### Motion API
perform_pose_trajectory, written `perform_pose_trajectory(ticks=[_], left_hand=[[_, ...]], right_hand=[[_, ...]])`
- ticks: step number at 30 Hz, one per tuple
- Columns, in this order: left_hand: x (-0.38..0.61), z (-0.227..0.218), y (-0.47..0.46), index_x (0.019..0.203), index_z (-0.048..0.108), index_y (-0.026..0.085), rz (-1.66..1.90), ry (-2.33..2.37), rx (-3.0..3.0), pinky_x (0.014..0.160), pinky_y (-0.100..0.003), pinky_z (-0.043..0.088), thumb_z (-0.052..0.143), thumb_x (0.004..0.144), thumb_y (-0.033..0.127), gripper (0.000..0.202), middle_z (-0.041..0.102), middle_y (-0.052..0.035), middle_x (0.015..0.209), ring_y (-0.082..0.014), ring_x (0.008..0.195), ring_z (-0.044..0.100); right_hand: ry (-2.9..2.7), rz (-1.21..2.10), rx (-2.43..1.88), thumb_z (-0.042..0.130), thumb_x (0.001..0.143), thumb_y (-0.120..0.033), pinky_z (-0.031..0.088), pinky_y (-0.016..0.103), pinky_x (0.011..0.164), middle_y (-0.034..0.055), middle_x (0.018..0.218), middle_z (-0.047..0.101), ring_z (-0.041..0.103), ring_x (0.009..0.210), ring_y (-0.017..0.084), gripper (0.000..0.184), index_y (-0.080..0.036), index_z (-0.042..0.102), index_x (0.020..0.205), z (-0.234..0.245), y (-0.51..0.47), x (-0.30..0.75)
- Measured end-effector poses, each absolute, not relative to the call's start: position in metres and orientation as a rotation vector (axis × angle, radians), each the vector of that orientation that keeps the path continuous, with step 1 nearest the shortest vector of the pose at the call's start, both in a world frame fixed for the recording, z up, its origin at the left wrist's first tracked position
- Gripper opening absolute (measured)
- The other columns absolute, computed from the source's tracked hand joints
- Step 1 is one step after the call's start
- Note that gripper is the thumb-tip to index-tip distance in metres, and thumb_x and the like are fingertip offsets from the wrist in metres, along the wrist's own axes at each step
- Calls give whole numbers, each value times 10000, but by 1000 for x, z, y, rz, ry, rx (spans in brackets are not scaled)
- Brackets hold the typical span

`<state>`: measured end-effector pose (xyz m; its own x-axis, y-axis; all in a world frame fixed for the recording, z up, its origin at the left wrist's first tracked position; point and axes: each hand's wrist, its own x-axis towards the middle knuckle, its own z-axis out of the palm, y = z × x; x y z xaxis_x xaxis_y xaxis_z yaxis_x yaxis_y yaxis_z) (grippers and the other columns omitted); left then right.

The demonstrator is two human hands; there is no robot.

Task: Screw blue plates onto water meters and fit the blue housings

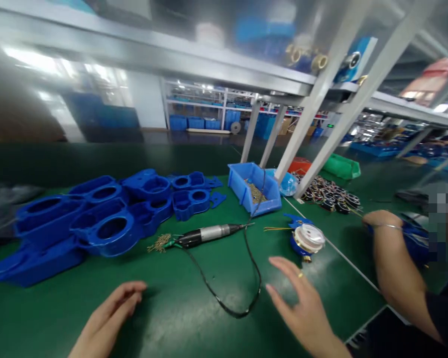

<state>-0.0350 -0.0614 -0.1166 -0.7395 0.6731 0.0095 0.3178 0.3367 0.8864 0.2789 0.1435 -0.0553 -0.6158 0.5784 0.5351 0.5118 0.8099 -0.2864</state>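
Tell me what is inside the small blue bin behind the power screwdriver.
The blue bin holds a heap of small brass-coloured parts, and a black cable drapes over its rim. Its front wall hides the floor just behind it.

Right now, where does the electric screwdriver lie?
In the head view the electric screwdriver lies mid-table on the green mat, between the blue housings to its left and the water meter to its right.

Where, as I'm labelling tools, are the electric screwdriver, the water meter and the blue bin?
electric screwdriver [209, 233]: head view, silver barrel.
water meter [309, 238]: head view, white dial face.
blue bin [239, 194]: head view, near outer wall.
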Motion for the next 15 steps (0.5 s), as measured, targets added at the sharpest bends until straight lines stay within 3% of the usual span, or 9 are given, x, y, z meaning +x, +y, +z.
perform_pose_trajectory(ticks=[3,8,15], left_hand=[[-51,-105,-28,905,608,202,1357,2324,1311,722,-395,549,469,804,432,287,642,-59,843,-239,784,625],[-69,-107,25,969,558,177,1343,2336,1649,901,-449,486,436,736,262,276,618,-96,974,-259,961,583],[-85,-131,32,1116,514,154,1309,2248,1816,980,-537,426,409,775,252,370,592,-152,1149,-316,1104,547]], right_hand=[[-2352,191,-708,538,866,-255,545,307,875,95,1168,605,607,1077,206,389,-211,463,1245,-95,98,259],[-2319,228,-733,560,828,-199,560,312,836,104,1140,615,630,1036,228,428,-221,473,1247,-136,73,246],[-2280,258,-755,496,836,-137,537,318,862,102,1105,594,595,1041,194,349,-213,482,1176,-118,76,235]])
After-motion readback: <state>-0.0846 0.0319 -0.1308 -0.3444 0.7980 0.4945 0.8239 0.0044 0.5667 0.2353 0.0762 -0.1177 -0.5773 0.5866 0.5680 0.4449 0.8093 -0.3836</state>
